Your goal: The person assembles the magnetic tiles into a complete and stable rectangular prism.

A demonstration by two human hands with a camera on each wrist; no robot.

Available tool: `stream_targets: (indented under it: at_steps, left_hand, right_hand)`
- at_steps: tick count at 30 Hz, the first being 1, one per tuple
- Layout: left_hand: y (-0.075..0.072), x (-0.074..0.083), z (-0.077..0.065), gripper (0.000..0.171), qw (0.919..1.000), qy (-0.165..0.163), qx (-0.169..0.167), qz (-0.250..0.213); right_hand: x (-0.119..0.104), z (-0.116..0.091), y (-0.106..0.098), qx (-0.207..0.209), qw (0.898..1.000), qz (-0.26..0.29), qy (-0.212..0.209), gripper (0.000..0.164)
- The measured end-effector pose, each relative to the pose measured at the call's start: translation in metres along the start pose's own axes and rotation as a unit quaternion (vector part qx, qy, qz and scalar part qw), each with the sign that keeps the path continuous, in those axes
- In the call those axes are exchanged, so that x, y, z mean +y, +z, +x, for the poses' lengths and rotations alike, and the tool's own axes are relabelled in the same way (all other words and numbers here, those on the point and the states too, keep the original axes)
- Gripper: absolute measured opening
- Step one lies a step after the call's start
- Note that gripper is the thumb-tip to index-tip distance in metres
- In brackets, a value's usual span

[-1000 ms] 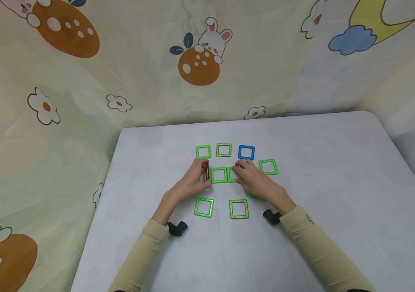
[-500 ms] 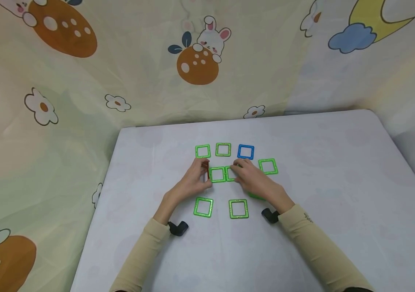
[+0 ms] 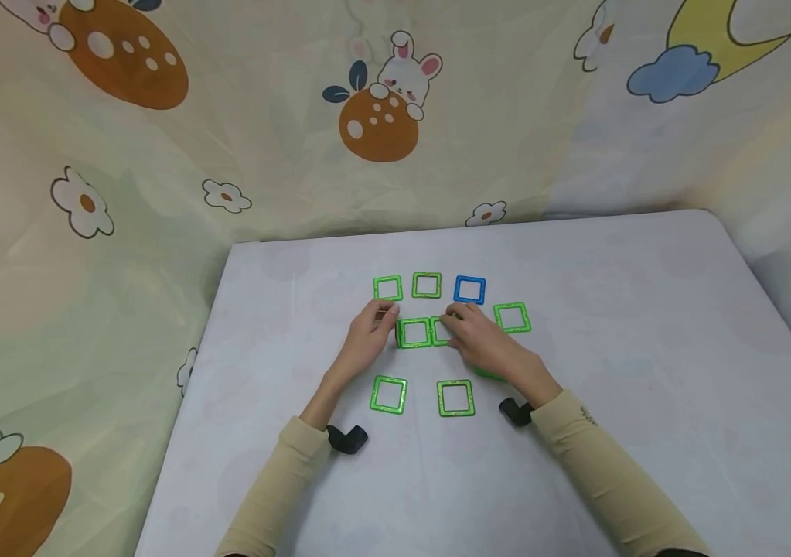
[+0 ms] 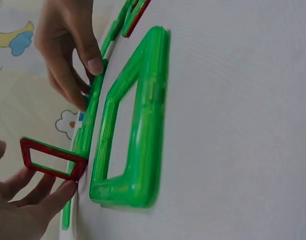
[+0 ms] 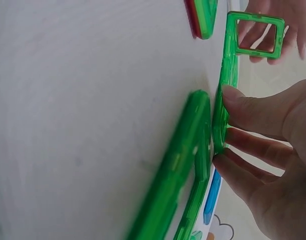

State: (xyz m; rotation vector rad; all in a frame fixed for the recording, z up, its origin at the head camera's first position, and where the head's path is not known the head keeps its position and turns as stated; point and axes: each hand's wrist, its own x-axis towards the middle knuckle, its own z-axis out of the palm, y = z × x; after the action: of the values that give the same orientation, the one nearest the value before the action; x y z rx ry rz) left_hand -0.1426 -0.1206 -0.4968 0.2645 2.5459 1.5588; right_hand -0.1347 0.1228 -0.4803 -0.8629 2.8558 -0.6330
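Observation:
Two green square magnetic tiles lie flat edge to edge mid-table: a left one [image 3: 415, 345] and a right one [image 3: 440, 343]. My right hand [image 3: 482, 338] pinches the right tile, thumb on its near edge and fingertips at its far edge, covering part of it. At the left tile's outer edge another square magnetic tile [image 4: 78, 169] stands upright, its red face outward and green face inward. My left hand [image 3: 366, 336] is beside this upright tile, fingers loosely bent, with fingertips right at its red face and thumb apart from it in the left wrist view.
Behind the pair lie two green tiles and a blue tile [image 3: 470, 278]. One green tile [image 3: 515, 330] is at the right; two more, left [image 3: 386, 411] and right [image 3: 455, 414], lie nearer. Another [image 3: 489, 374] is partly under the right wrist. Black wrist cameras protrude inward.
My left fingers and thumb have loosened from the upright tile and the hand has drawn slightly left. The tile stays standing. My right hand keeps its hold on the right tile.

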Motion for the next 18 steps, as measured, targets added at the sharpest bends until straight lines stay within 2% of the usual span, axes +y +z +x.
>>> stream_targets:
  at_steps: [4,10,18]
  left_hand:
    - [0.0024,-0.0002,0.0001,0.035,0.999,-0.01,0.031,-0.03]
    - [0.0042,-0.0028,0.0014,0.027,0.995,-0.025,0.058,-0.077]
    - [0.0042,-0.0064,0.0021,0.024,0.9895,-0.027,0.065,-0.126]
  right_hand:
    - [0.0008,0.0002,0.0019,0.003,1.0,0.003,0.0,0.041]
    - [0.0021,-0.0005,0.0046,0.007,1.0,0.017,0.007,0.042]
    - [0.0038,-0.0071,0.0038,0.035,0.998,0.057,0.019,0.043]
